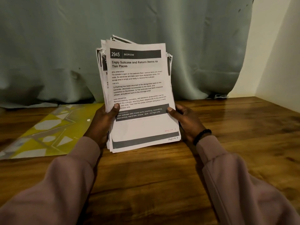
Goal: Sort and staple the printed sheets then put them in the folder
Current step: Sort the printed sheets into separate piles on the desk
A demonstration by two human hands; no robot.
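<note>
I held the thick, uneven stack of white printed sheets (138,95) nearly upright, its lower edge resting on the brown wooden tabletop (162,184). My left hand (103,122) was clamped on the stack's left edge at about 8 o'clock, thumb laid across the front page; my right hand (186,120) gripped the right edge at about 4 o'clock in the same way, a black beaded bracelet (202,136) at that wrist. The front page was headed "2945 BEDROOM", and a handwritten page number showed at 5 o'clock on a sheet behind it. The sheet edges were ragged, with corners fanned out at 11 o'clock and 1 o'clock, so I judged the step in hand to be squaring and sorting the stack. To do this well, the grip should be loosened slightly and the lower edge tapped on the tabletop until the sheets aligned, then the handwritten page numbers read one by one to fix the order. The yellow patterned plastic folder (48,130) lay flat at 9 o'clock from the stack, well apart from it, partly under the grey-green curtain (65,54). No stapler was in view.
</note>
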